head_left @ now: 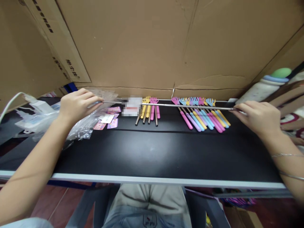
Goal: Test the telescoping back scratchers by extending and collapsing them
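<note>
A long, thin telescopic metal rod [185, 106] stretches nearly level above the black table [152, 155]. My left hand [77, 104] pinches its left end, and the fingers cover that tip. At the other end, my right hand [260, 120] is closed round the thicker section. Behind the rod lies a row of hand-shaped back scratchers [201, 118] with pink, purple, yellow and blue handles. To their left are yellow claw heads [144, 106], pink claw heads [154, 101], a few matching handles and several bare metal tubes [148, 118].
Clear plastic bags [83, 125] and a white charger [41, 106] with a cable crowd the left side. Small printed cards [108, 118] lie beside them. A white bottle [261, 88] with a green lid leans at the right. Cardboard [142, 47] walls the back.
</note>
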A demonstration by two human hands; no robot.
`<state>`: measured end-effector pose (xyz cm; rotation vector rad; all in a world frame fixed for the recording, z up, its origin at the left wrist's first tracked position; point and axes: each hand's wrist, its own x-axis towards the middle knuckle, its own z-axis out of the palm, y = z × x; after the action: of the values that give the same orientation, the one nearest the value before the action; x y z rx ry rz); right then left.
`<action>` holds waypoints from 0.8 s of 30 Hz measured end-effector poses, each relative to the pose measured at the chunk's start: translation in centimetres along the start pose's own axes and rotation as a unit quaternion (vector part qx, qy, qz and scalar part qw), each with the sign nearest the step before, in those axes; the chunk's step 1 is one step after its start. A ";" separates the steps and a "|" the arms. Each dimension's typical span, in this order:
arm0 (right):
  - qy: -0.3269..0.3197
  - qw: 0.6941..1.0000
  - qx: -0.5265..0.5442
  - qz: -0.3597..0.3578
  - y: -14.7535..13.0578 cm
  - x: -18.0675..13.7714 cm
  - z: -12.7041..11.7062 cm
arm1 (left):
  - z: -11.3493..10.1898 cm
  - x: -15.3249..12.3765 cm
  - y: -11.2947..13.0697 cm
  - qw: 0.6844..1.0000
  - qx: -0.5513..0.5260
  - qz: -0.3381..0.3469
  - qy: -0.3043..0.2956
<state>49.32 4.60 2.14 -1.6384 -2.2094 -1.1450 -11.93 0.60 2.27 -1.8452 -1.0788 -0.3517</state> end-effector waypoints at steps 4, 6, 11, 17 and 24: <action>-0.014 1.000 -0.001 -0.019 0.2 0.0 0.3 | 0.0 -0.1 0.0 1.000 0.005 -0.008 -0.003; -0.023 0.999 0.009 -0.024 0.3 0.1 0.5 | 0.0 -0.1 0.0 1.000 0.011 -0.010 -0.012; -0.046 0.998 0.038 -0.005 0.5 0.0 0.7 | -0.1 -0.4 -0.1 1.000 -0.003 -0.016 -0.025; -0.085 0.995 0.050 0.032 0.8 -0.1 0.7 | 0.0 -0.7 -0.1 0.998 -0.002 -0.048 -0.041; -0.115 0.990 0.045 0.063 0.6 -0.1 0.2 | -0.2 -0.6 0.1 0.998 0.003 -0.043 -0.038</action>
<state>49.94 4.71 2.23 -1.9254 -2.2129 -0.8487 -12.15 0.11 1.99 -1.8234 -1.2142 -0.3304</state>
